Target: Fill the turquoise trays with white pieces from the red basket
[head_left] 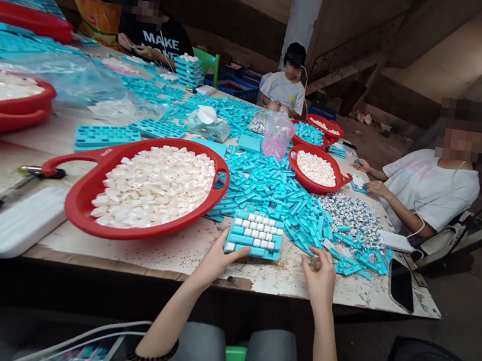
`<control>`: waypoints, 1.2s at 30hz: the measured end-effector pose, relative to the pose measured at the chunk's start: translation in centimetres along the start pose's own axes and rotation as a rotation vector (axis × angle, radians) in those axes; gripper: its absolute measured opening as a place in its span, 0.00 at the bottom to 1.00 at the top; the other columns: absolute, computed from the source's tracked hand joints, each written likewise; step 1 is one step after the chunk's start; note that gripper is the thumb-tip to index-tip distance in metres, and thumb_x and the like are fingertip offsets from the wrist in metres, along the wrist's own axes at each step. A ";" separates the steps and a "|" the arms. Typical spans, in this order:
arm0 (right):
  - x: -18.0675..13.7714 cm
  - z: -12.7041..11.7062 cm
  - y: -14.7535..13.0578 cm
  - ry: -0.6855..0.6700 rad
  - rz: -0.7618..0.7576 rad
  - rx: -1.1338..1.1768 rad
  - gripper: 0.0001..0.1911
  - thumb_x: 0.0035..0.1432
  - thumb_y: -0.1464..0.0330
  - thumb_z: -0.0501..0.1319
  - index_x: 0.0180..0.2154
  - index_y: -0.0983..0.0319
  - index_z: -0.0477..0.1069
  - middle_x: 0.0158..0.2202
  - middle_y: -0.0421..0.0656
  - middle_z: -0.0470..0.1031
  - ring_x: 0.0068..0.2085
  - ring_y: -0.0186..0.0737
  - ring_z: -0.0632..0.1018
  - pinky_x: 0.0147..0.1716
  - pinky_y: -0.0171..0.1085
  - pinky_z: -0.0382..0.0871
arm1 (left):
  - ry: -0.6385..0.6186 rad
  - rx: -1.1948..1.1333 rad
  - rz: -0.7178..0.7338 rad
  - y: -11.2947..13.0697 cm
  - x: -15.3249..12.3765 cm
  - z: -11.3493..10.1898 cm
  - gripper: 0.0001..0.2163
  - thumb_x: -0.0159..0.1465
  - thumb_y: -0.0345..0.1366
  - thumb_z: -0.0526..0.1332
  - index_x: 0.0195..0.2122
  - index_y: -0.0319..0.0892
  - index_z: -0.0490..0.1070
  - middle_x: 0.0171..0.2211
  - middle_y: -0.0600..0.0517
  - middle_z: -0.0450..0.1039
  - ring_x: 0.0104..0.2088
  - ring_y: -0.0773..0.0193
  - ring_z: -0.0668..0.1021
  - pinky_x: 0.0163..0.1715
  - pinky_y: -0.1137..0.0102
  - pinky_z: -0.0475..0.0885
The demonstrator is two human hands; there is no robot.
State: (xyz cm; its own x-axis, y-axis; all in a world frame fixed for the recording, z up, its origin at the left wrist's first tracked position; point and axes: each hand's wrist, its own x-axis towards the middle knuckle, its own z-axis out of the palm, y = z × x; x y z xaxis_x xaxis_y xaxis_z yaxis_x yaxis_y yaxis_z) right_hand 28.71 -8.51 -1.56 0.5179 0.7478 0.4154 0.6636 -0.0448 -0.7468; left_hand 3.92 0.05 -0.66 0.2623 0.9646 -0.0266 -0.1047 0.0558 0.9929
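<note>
A small blue toy keyboard [255, 236] with rows of white keys is tilted up over the table's front part. My left hand [223, 259] grips it by its left side, with the thumb across the lower edge. To the right of it, my right hand [320, 275] is bent at the edge of the loose pieces. Its thumb and index finger come close together, and whatever lies between them is too small to make out. A heap of blue plastic pieces [262, 189] spreads behind both hands. Left of the keyboard stands a red basin [80, 206] filled with white keycaps [154, 186].
Small white-and-blue parts [348, 216] are piled at the right, near a phone [402, 285] and a white power bank [396, 242]. Another red basin [312, 184] holds white keycaps. A long white box [15, 220] lies front left. Several people sit around the table.
</note>
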 end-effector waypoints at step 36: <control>-2.5 3.3 -3.3 -0.275 -0.107 0.422 0.07 0.61 0.65 0.65 0.37 0.55 0.83 0.38 0.44 0.82 0.40 0.45 0.83 0.39 0.41 0.79 | -0.058 0.113 0.030 -0.1 -0.3 0.2 0.31 0.55 0.48 0.71 0.59 0.45 0.67 0.59 0.45 0.73 0.59 0.45 0.75 0.62 0.54 0.67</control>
State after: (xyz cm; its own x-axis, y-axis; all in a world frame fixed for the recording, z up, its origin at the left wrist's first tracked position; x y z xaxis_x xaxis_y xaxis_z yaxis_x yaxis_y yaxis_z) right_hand 23.44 -8.02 -1.89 0.2602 0.8828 0.3911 0.3999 0.2701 -0.8758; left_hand 4.06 -0.31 -0.74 0.3161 0.9487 0.0072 -0.0060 -0.0056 1.0000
